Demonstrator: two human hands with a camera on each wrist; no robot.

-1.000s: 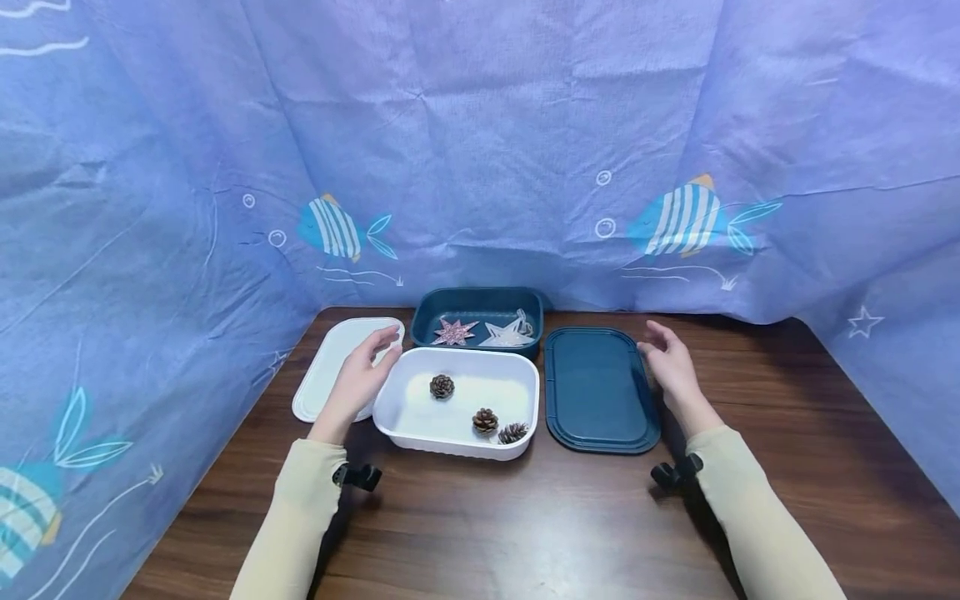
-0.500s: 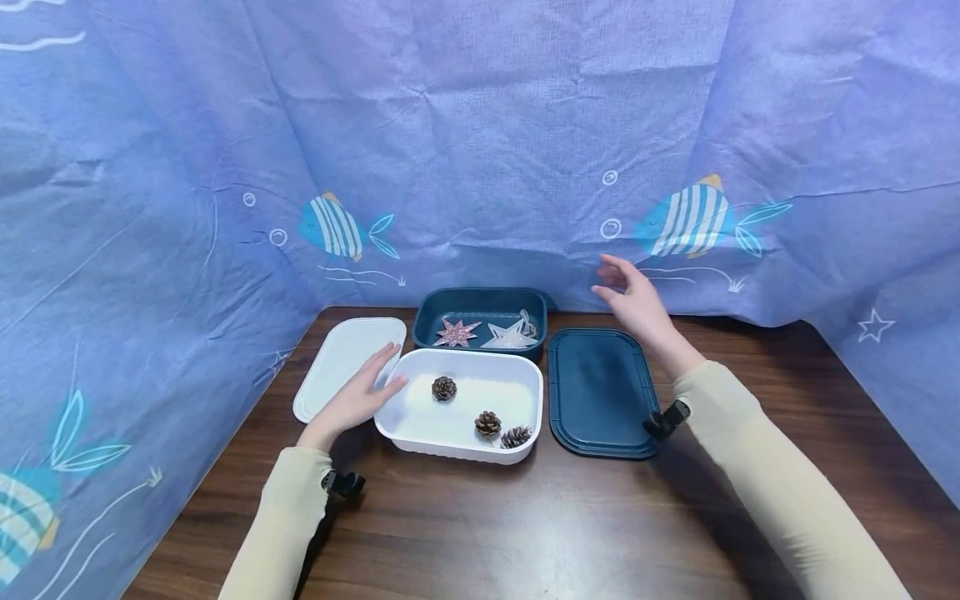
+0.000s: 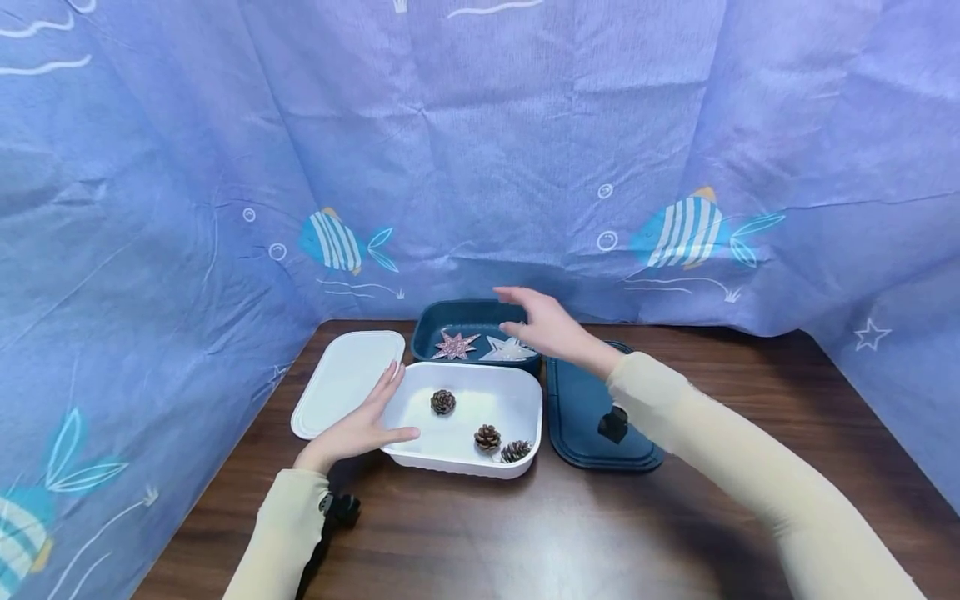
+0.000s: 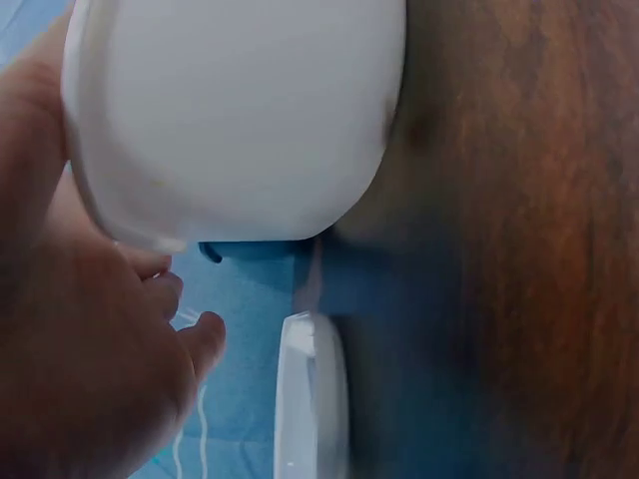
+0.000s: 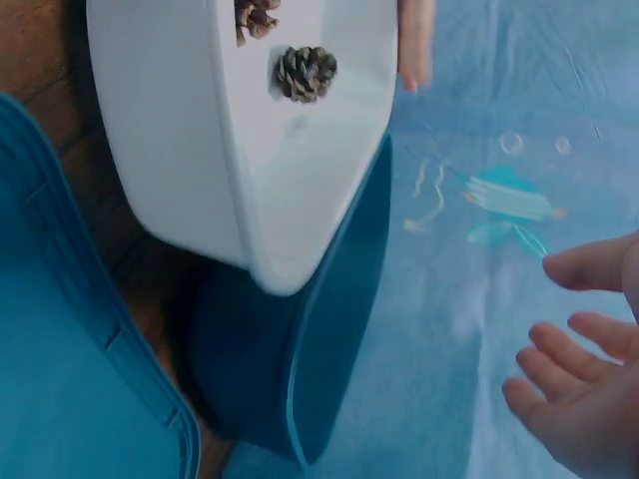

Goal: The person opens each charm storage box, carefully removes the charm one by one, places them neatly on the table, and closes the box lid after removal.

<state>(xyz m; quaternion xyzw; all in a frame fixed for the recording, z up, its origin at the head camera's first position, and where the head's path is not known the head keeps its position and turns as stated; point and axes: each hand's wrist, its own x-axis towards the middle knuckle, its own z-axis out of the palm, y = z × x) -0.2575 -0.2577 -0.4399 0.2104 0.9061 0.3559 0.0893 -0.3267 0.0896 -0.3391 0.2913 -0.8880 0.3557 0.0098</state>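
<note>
My left hand (image 3: 363,427) is at the left rim of a white plastic box (image 3: 442,463), thumb and fingers spread around its near-left corner. Inside that box lie three pinecones: one toward the back (image 3: 442,402), another near the front (image 3: 487,438) and a third in the right corner (image 3: 515,452). Behind it stands a dark blue box (image 3: 457,311) holding a pink glittery star (image 3: 455,345) and a whitish star (image 3: 507,349). My right hand (image 3: 553,327), holding nothing, hovers over the right end of the blue box, fingers extended and thumb apart.
A white lid (image 3: 341,379) lies flat to the left of the white box. On the right is a dark blue lid (image 3: 581,417), partly covered by my right forearm. A blue fish-print cloth (image 3: 495,167) hangs behind the wooden table (image 3: 465,542).
My right hand has moved from beside the blue lid, up and leftward, to above the blue box. The left hand has shifted slightly nearer me, with its fingers spread wider at the white box.
</note>
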